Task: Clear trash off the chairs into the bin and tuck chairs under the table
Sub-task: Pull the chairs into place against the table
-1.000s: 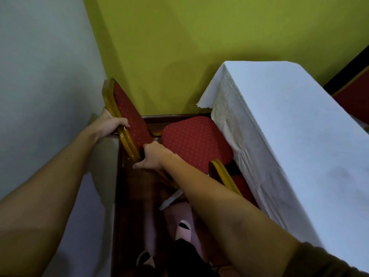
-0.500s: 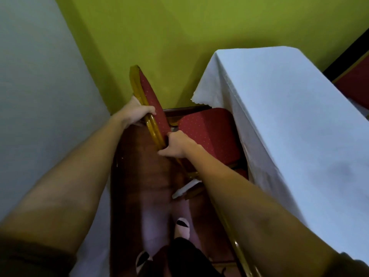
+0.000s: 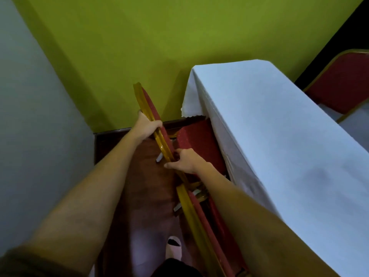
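Note:
A red-cushioned chair with a gold frame (image 3: 148, 108) stands beside the white-clothed table (image 3: 269, 124). Its seat (image 3: 197, 144) lies partly under the hanging cloth. My left hand (image 3: 148, 125) grips the gold backrest frame near its upper part. My right hand (image 3: 184, 160) grips the same frame lower down, next to the seat. A second chair of the same kind (image 3: 199, 222) sits closer to me, tight against the table, partly hidden by my right forearm. No trash or bin shows.
A green wall (image 3: 139, 47) closes the far end and a pale wall (image 3: 34, 126) runs along the left, leaving a narrow strip of brown floor (image 3: 147, 186). Another red chair (image 3: 339, 82) stands beyond the table at right. My slippered foot (image 3: 174, 247) is below.
The chair has slid right toward the table with both hands on its backrest; more of its seat is now under the cloth. The view has shifted, revealing the chair at far right.

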